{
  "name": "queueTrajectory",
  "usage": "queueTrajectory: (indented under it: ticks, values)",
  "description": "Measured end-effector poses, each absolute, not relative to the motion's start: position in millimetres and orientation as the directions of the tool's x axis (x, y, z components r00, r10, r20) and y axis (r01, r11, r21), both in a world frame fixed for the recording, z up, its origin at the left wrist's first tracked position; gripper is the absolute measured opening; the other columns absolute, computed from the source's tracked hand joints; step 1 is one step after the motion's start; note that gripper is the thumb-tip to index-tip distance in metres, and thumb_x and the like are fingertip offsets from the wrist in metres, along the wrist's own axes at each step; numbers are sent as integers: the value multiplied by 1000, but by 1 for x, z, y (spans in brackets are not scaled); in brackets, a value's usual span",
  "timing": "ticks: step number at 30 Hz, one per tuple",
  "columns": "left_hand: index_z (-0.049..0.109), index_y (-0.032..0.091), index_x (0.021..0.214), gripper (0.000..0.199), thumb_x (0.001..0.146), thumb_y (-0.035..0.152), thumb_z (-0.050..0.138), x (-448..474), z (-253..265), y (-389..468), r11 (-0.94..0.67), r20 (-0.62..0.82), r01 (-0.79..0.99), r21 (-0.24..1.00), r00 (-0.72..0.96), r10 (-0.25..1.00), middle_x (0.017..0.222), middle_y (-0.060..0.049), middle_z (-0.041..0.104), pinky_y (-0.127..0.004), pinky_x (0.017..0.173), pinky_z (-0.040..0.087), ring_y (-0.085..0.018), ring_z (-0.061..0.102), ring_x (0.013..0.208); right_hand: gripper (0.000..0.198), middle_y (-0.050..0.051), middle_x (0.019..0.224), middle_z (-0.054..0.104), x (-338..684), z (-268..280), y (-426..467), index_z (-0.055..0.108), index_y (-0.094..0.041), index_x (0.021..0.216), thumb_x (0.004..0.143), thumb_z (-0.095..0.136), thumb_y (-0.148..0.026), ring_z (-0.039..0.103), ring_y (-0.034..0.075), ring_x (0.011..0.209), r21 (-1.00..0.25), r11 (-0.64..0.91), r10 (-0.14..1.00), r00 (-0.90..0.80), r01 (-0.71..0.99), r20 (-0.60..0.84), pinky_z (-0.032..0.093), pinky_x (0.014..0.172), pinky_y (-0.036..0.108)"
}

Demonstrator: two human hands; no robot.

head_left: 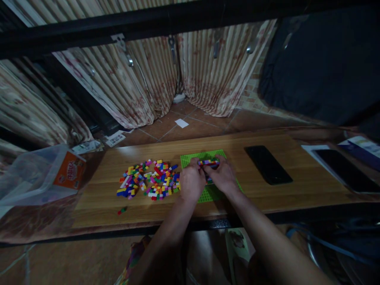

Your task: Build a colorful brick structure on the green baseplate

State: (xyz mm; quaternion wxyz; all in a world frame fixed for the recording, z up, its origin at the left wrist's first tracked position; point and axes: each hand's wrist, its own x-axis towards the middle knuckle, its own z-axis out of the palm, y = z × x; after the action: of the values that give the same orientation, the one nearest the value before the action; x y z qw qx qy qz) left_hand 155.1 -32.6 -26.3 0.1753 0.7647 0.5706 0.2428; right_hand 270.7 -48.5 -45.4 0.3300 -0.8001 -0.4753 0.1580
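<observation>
Both of my hands meet over a green studded baseplate (211, 194) on the wooden board. Between them is a small structure of multicoloured toy bricks (209, 162), partly covered by my fingers. My left hand (192, 178) is closed on its left side, fingers curled. From the right, my right hand (222, 174) grips the same structure with bent fingers and thumb. Whether the structure's underside is pressed onto the baseplate is hidden. A spread pile of loose toy bricks (158, 178) lies just left of my left hand.
A black phone (268, 164) lies right of the baseplate, and a second dark phone (348, 168) rests on papers further right. At the far left stands a clear plastic box (32, 174) with an orange label. A few joined bricks (122, 210) lie near the wooden board's (97, 198) front edge.
</observation>
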Motion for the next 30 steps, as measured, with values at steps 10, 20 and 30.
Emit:
queueTrajectory:
  ticks: [10, 20, 30]
  values:
    - [59, 19, 115, 35, 81, 16, 50, 154, -29, -34, -278, 169, 737, 617, 220, 961, 91, -5, 73, -28, 80, 50, -20, 68, 84, 65, 19, 118, 60, 275, -57, -47, 50, -11, 125, 73, 57, -49, 56, 31, 110, -660, -277, 880, 460, 698, 117, 42, 92, 44]
    - [70, 17, 93, 24, 79, 17, 50, 98, -19, -5, -186, 172, 940, 285, 140, 975, 93, -13, 70, -35, 86, 47, -26, 65, 93, 66, 18, 119, 60, 283, -61, -50, 50, -11, 126, 76, 55, -55, 56, 29, 111, -711, -190, 898, 412, 677, 152, 41, 95, 42]
    - [70, 10, 84, 29, 77, 7, 42, 97, -29, 3, -145, 138, 988, 47, 138, 981, 84, -16, 67, -34, 90, 43, -25, 64, 89, 62, 18, 117, 62, 287, -55, -49, 52, -10, 124, 81, 50, -54, 59, 28, 107, -758, -219, 895, 436, 615, 95, 45, 91, 41]
